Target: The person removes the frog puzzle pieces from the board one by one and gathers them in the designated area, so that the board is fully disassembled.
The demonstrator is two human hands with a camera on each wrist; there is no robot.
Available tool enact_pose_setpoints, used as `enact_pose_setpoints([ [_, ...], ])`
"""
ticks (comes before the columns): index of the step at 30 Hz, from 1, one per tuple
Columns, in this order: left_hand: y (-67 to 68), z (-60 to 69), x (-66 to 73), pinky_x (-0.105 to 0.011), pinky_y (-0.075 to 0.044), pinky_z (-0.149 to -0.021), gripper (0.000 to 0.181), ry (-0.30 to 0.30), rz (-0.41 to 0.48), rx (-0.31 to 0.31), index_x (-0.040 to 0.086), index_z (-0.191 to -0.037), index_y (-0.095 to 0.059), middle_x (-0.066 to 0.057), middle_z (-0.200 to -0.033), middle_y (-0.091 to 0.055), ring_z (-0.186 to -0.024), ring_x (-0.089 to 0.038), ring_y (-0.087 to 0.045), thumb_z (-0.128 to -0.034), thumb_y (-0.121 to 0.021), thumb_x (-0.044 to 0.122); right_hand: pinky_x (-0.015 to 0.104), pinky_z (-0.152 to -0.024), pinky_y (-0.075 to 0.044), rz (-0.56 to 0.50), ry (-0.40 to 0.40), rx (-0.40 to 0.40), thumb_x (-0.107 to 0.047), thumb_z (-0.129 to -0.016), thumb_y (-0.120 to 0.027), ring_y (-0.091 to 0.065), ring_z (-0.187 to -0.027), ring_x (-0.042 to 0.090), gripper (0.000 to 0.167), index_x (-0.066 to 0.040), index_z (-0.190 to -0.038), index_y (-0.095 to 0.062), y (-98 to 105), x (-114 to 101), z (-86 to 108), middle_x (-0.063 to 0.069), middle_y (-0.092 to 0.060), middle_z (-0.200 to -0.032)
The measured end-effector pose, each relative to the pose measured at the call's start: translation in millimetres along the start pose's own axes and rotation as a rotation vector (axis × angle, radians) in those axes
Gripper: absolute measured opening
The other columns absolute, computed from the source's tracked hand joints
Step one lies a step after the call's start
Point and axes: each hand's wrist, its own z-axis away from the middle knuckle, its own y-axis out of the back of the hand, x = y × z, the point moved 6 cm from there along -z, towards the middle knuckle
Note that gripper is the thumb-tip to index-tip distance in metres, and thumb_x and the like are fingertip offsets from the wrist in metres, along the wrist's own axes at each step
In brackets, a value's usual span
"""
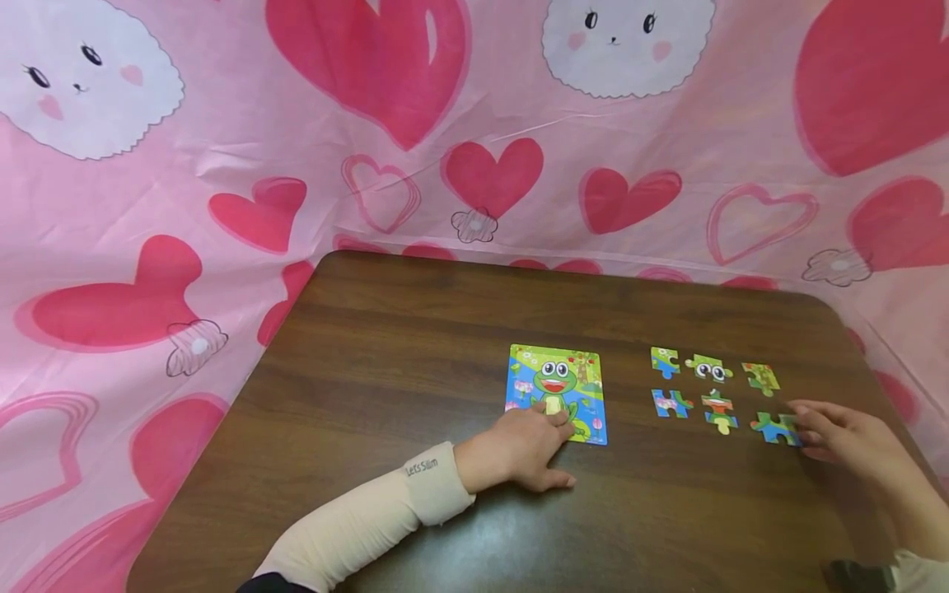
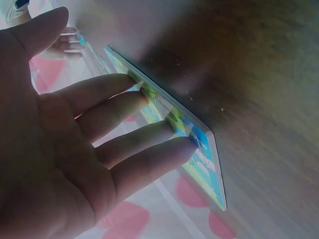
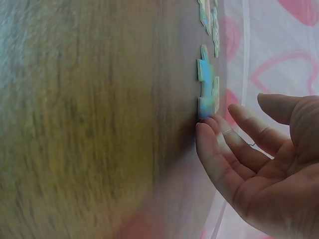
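A square frog picture board [image 1: 526, 356] lies flat on the brown table. Across its lower part rests my left hand [image 1: 530, 449], and in the left wrist view the fairly straight fingers [image 2: 149, 152] touch its printed face. To the right, puzzle pieces sit apart in two rows. My right hand [image 1: 860, 441] is at the right edge of a blue-and-green piece [image 1: 774, 430], the last in the near row. In the right wrist view its loosely bent fingertips meet the edge of that piece [image 3: 205, 84], with the thumb held away.
Other pieces include a frog-eyes piece [image 1: 709, 368], a red-mouth piece [image 1: 717, 412], a lily piece [image 1: 670, 403], a corner piece [image 1: 665, 362] and a tree piece [image 1: 760, 377]. Pink heart-printed cloth [image 1: 474, 107] hangs behind and left of the table [image 1: 415, 305].
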Motion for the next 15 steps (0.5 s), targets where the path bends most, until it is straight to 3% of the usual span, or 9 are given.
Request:
enact_pose_setpoints([
  [15, -0.6, 2.5, 0.2, -0.041, -0.054, -0.101, 0.067, 0.019, -0.018, 0.057, 0.024, -0.148, -0.052, 0.005, -0.157, -0.047, -0.144, -0.027, -0.048, -0.0947, -0.056, 0.065, 0.02, -0.065, -0.058, -0.06, 0.073, 0.001, -0.017, -0.109, -0.045, -0.069, -0.079, -0.006, 0.039, -0.05, -0.099, -0.063, 1.8, -8.6, 0.8, -0.031, -0.069, -0.094],
])
